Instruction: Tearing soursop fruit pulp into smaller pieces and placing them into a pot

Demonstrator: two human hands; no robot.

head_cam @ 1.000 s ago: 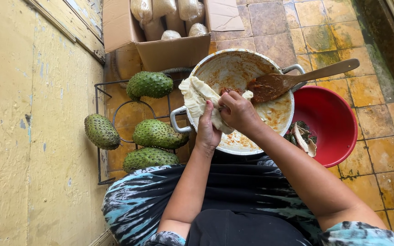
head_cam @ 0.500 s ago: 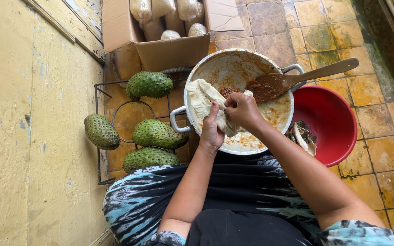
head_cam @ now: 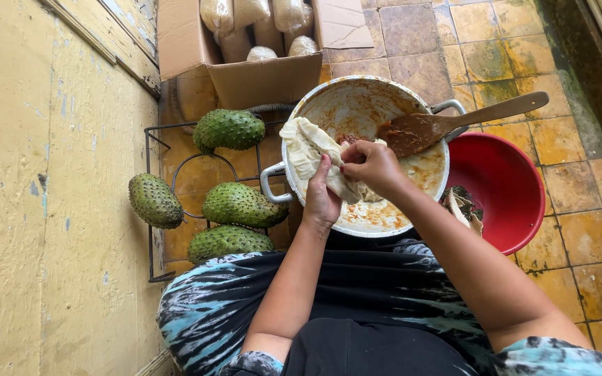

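Both hands have shifted slightly: I see the left hand (head_cam: pixel 320 202) and right hand (head_cam: pixel 373 165) grasping the pale fruit flesh (head_cam: pixel 311 150) over the sauce-smeared metal pot (head_cam: pixel 384 216), pulling it apart; four green soursops (head_cam: pixel 228 129) lie whole, wooden spoon (head_cam: pixel 447 124) resting idle

An open brown cardboard box (head_cam: pixel 245 63) stands at the far side of the scene, left of centre, against the yellow wall. Its flaps are folded outward, one lying to the right. Inside it, several clear plastic bags (head_cam: pixel 259 21) of pale beige contents stand packed together, rounded and bulging. No labels, signs or screens show.
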